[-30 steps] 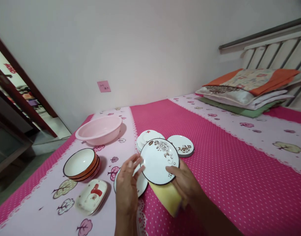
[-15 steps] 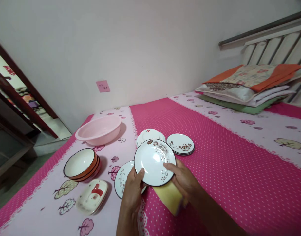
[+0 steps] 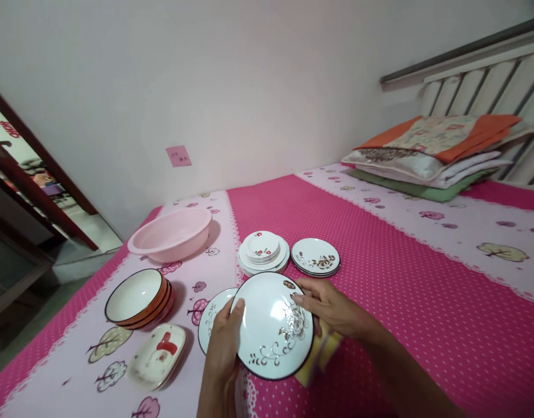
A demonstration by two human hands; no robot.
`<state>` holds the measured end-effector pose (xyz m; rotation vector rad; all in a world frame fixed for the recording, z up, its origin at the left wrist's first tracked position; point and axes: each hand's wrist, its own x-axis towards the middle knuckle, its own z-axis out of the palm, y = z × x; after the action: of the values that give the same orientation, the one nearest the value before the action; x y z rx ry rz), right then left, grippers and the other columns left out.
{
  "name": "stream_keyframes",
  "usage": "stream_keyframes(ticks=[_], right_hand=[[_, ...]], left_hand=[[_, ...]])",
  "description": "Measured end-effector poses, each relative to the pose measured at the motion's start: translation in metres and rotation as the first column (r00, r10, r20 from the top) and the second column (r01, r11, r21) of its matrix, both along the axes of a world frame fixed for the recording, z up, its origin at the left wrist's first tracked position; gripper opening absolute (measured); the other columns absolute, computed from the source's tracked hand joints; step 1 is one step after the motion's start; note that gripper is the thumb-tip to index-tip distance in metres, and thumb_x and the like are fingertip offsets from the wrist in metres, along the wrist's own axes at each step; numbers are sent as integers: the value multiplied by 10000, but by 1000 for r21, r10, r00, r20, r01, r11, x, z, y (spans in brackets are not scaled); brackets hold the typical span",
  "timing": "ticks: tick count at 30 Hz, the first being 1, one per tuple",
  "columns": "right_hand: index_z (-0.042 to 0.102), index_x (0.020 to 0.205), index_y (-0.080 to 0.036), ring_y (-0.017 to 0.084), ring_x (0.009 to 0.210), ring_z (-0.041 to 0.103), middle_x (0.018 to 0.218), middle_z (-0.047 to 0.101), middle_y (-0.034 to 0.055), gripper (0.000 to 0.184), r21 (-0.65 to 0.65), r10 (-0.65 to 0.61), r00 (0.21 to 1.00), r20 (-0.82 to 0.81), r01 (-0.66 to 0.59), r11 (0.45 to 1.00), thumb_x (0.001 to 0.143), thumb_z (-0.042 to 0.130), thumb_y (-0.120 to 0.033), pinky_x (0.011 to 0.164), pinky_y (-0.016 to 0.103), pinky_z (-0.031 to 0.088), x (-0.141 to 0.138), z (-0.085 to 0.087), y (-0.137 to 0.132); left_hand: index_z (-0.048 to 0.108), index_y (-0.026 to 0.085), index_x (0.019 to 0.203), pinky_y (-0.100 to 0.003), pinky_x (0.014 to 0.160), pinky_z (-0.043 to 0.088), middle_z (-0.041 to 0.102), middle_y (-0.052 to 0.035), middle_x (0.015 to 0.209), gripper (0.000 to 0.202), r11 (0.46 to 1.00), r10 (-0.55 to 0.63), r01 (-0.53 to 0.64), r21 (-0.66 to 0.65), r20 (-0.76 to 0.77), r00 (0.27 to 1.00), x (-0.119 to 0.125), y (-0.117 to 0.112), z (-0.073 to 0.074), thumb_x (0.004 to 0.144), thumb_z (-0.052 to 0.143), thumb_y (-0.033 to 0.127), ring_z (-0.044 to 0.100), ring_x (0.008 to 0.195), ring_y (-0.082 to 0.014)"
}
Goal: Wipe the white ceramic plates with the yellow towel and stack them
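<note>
My left hand (image 3: 224,337) grips the left edge of a white dark-rimmed plate (image 3: 267,334) with a brown flower pattern, thumb on its face. At the opposite edge my right hand (image 3: 336,307) is closed, its fingers on the rim. A yellow cloth (image 3: 307,373) hangs under that hand, pressed behind the plate; how the fingers grip it is partly hidden. Another patterned plate (image 3: 209,316) lies on the bed, partly covered by my left hand and the held plate. Just beyond are a stack of white plates (image 3: 262,248) and a stack of dark-rimmed plates (image 3: 311,251).
On the left of the bed (image 3: 380,278) stand a pink basin (image 3: 175,238), stacked orange-sided bowls (image 3: 138,296) and a squarish dish (image 3: 156,357) with a red-scarf picture. Folded bedding (image 3: 427,157) is piled at the far right. A wall (image 3: 267,93) borders the bed's far side.
The held plate has turned, so its flower now faces the lower right, and it has come lower and nearer. My right hand has shifted up along the rim. More of the white stack shows.
</note>
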<state>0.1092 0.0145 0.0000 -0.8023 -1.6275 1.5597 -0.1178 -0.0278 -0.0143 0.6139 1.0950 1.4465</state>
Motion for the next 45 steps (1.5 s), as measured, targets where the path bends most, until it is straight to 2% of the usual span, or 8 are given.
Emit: stream_keyframes(ticks=[4, 7, 9, 14, 19, 28, 36, 45], right_hand=[[652, 919, -194, 158, 690, 634, 810, 692, 3, 303, 33, -134, 990, -51, 136, 990, 900, 652, -496, 592, 241, 494, 4, 6, 2], [668, 935, -190, 165, 717, 668, 849, 729, 16, 324, -1, -307, 946, -107, 309, 951, 858, 704, -503, 684, 278, 556, 17, 6, 10], [683, 966, -179, 166, 716, 682, 872, 748, 31, 349, -45, -462, 871, -166, 462, 886, 811, 758, -482, 704, 289, 579, 31, 2, 18], [669, 967, -168, 143, 469, 596, 661, 704, 7, 367, -173, -775, 605, -184, 756, 631, 734, 816, -409, 411, 250, 502, 64, -21, 41], [620, 879, -190, 143, 461, 634, 619, 698, 0, 303, -242, -852, 490, -182, 818, 522, 725, 824, -352, 430, 246, 564, 76, -51, 58], [597, 812, -189, 133, 432, 655, 542, 685, -2, 278, -335, -863, 477, -168, 796, 505, 739, 842, -300, 409, 206, 589, 79, -86, 76], [613, 850, -151, 135, 416, 659, 540, 689, -4, 208, -355, -884, 449, -129, 812, 464, 799, 796, -236, 388, 189, 578, 79, -97, 89], [682, 918, -119, 138, 465, 674, 631, 737, 35, 197, -352, -856, 499, -131, 784, 511, 766, 796, -171, 396, 188, 569, 80, -103, 89]], left_hand=[[718, 177, 1209, -371, 824, 586, 772, -117, 1082, 509, 996, -20, 14, 92, 60, 998, 5, 1, 9, 825, 761, 510, 716, 994, -289], [707, 161, 1226, -276, 665, 562, 759, -98, 977, 574, 984, -43, 26, 177, 95, 995, 2, 3, 11, 825, 739, 570, 696, 786, -195], [712, 139, 1205, -233, 603, 533, 750, -92, 903, 556, 985, -40, 20, 174, 114, 993, -3, 6, 8, 803, 778, 519, 657, 679, -147], [736, 107, 1100, -200, 586, 544, 749, -96, 871, 367, 994, 62, -80, 70, 223, 973, -11, 11, 0, 821, 758, 344, 670, 665, -134], [728, 97, 1072, -192, 577, 560, 747, -94, 863, 241, 995, 95, -100, 2, 293, 951, -10, 13, -1, 892, 649, 236, 685, 655, -134], [733, 82, 1034, -197, 565, 566, 738, -97, 832, 212, 994, 105, -105, -19, 343, 933, -10, 12, -1, 928, 578, 179, 679, 628, -131], [728, 76, 1042, -196, 560, 556, 737, -97, 833, 230, 993, 118, -111, -39, 347, 930, -7, 14, -1, 955, 548, 189, 682, 630, -133], [717, 76, 1039, -192, 555, 554, 739, -93, 825, 229, 993, 115, -101, -57, 341, 933, -6, 14, -1, 970, 522, 174, 683, 619, -130]])
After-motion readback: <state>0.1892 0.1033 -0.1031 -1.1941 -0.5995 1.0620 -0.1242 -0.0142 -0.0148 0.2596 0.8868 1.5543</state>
